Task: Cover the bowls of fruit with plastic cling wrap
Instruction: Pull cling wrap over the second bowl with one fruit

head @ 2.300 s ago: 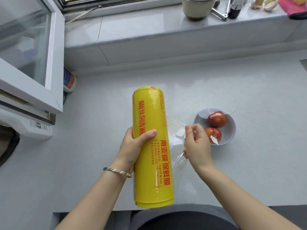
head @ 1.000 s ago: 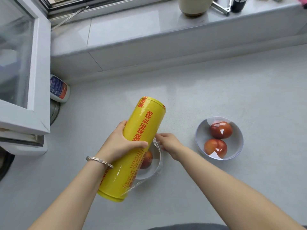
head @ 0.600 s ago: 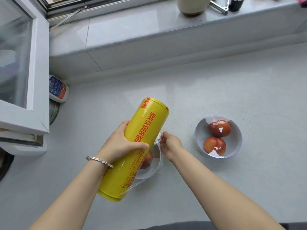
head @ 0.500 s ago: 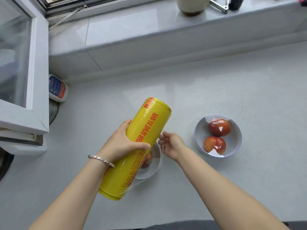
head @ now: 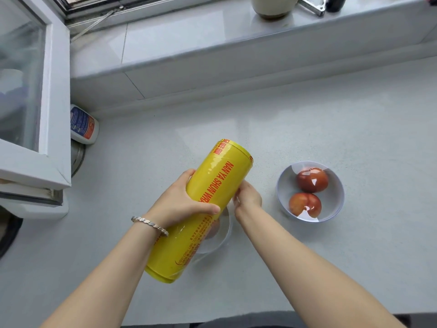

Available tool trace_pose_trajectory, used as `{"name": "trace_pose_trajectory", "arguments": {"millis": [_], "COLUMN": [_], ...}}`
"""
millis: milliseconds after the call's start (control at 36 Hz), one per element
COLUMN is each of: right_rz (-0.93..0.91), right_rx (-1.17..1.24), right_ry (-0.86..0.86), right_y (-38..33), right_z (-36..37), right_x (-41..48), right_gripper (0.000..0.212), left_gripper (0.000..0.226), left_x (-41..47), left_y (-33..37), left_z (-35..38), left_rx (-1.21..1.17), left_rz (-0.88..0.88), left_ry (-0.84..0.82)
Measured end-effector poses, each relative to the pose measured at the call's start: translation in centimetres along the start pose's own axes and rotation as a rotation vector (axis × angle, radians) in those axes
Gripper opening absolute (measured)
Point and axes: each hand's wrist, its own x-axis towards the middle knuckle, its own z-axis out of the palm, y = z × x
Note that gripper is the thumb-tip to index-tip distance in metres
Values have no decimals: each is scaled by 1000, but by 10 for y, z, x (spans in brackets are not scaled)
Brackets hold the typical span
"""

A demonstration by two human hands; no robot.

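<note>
We see yellow cling-wrap roll (head: 203, 207), red "NAN YA SHUN WRA" lettering; left hand (head: 182, 202) grip clasps it; right hand (head: 247, 197) grip unclear.

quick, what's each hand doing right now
Left hand: closed around the yellow wrap roll, holding it above the counter.
Right hand: at the roll's right side, fingers curled; what it grips cannot be told.

glossy yellow plastic wrap roll (head: 205, 204)
</note>
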Motion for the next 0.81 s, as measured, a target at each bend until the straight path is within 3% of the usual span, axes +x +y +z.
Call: {"name": "trace_pose_trajectory", "arguments": {"millis": [56,139,250,361,472,556,806], "right_rz": [-16,-84,-140,-42,-99,-135,-381], "right_rx": [121,201,28,-207,-404,-384,-676], "right_ry": [106,146,57,-136,-258,-224,-172], "right_y": [3,5,7,12,13,14,20], "right_z": [-2,-8,-15,-22,-29,-33,-26], "right_x": [0,1,-5,-10,-14,-14,-10], "right_gripper": [9,19,24,38,22,20,18], "left_gripper": [95,94,96,96,99,102,106], "left_x": [1,2,-1,-1,-3,-7,-29], "left_y": [2,-1,-2,-1,3,5,9], "left_z": [1,-2,-1,3,4,5,14], "left_rx": [1,6,-21,-18,14,99,427], "left_rz": [-5,-29,-80,-110,-131,-167,-251], "left_ry": [13,63,122,178,203,231,371]}}
